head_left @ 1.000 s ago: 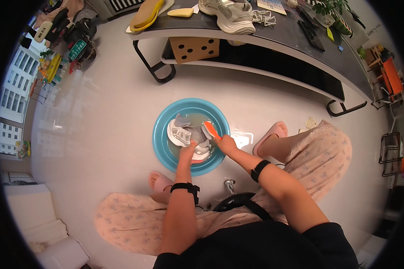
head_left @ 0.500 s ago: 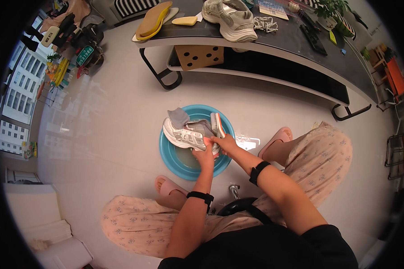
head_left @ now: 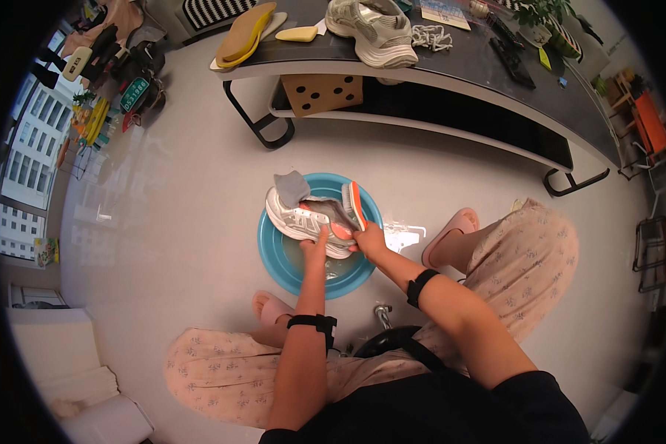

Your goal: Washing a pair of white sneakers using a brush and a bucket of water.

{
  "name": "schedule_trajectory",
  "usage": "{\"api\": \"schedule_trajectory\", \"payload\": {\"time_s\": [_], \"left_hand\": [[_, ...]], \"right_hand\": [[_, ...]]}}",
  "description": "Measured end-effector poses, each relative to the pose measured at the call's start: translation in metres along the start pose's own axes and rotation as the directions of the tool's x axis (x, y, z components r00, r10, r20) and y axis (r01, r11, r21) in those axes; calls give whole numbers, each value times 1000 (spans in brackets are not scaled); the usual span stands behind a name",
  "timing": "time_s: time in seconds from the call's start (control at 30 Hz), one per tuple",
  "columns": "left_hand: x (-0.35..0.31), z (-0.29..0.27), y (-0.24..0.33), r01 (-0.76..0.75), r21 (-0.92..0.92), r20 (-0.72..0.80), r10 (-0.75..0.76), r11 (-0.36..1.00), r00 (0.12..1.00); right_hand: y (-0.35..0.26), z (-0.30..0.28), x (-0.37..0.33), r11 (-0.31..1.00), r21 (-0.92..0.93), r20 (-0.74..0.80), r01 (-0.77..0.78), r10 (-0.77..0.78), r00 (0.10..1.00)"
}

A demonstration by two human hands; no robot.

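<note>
A white and grey sneaker [head_left: 292, 222] with its grey tongue [head_left: 291, 189] flopped outward is held tilted over a round blue basin [head_left: 268, 260] with water in it. My left hand [head_left: 315, 250] grips the shoe's near side, its thumb up on the upper and the other fingers hidden beneath. In my right hand [head_left: 370, 240] is a scrub brush [head_left: 355, 201] with an orange back and pale bristles, pointing away from me. That hand is close against the shoe's heel; whether its fingertips also hold the heel I cannot tell.
Beyond the basin stands a low dark-topped table [head_left: 466, 63]. On it lie yellow insoles [head_left: 248, 35], a second sneaker [head_left: 374, 33] and white laces [head_left: 431, 37]. A patterned brown box [head_left: 322, 94] sits on its lower shelf. Wet floor [head_left: 403, 237] shines right of the basin.
My left hand has shifted from the heel area left along the shoe's side. The brush has turned, so more of its orange back shows. The shoe's coral inside is more exposed.
</note>
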State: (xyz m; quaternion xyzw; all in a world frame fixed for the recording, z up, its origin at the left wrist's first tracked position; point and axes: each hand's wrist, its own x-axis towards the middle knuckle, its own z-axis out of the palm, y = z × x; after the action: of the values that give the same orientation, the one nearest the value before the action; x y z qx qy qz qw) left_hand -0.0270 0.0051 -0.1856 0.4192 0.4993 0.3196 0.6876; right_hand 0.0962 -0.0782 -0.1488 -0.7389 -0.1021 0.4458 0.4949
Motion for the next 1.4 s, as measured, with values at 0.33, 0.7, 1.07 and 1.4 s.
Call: {"api": "schedule_trajectory", "payload": {"time_s": [0.33, 0.7, 1.07, 1.4], "left_hand": [[22, -63, 46, -47, -188, -329, -18, 981, 944], [-7, -35, 78, 62, 639, -426, 286, 767, 858], [-8, -27, 62, -330, 727, -187, 636, 602, 748], [-17, -24, 53, -369, 519, -93, 480, 771, 872]], "right_hand": [[4, -4, -5, 985, -134, 146, 108, -88, 985], [19, -12, 7, 978, -166, 206, -125, 158, 966], [0, -23, 9, 426, -794, 420, 435, -133, 898], [24, -1, -3, 362, -752, 500, 550, -230, 835]]}}
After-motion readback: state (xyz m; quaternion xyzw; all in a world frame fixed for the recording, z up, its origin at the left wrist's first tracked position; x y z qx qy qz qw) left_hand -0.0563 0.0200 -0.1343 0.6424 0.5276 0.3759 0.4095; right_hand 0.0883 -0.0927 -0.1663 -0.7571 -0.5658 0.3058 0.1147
